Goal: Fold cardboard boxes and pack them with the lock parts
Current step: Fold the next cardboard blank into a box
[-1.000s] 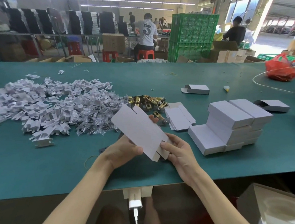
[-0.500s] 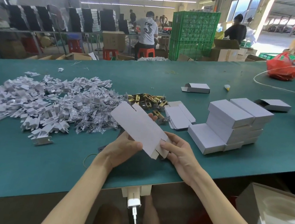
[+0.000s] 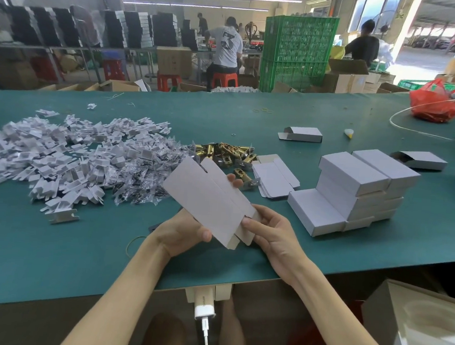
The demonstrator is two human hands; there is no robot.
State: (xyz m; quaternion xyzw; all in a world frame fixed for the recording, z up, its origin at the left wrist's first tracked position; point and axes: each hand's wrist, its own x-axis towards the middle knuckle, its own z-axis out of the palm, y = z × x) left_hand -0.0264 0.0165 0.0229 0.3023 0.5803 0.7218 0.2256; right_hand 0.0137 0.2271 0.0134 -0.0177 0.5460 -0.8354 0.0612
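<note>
Flat box blank was held above the green table near its front edge, long axis running 10 to 4 o'clock, grey face up. Left hand gripped it from below: thumb on the top face, fingers curled under, one fingertip showing past the far edge. Right hand pinched the 4 o'clock end by the flaps, thumb on top, remaining fingers behind the card.

Around the blank:
- 12 o'clock, near: brass lock parts in a small heap on the table
- 2 o'clock, just beside the brass: stack of unfolded blanks
- 3 o'clock: closed white boxes stacked in steps
- 9 to 10 o'clock: wide pile of white card inserts, with clear bagged parts on its right side
- 1 o'clock, well apart: one folded box, end flap open
</note>
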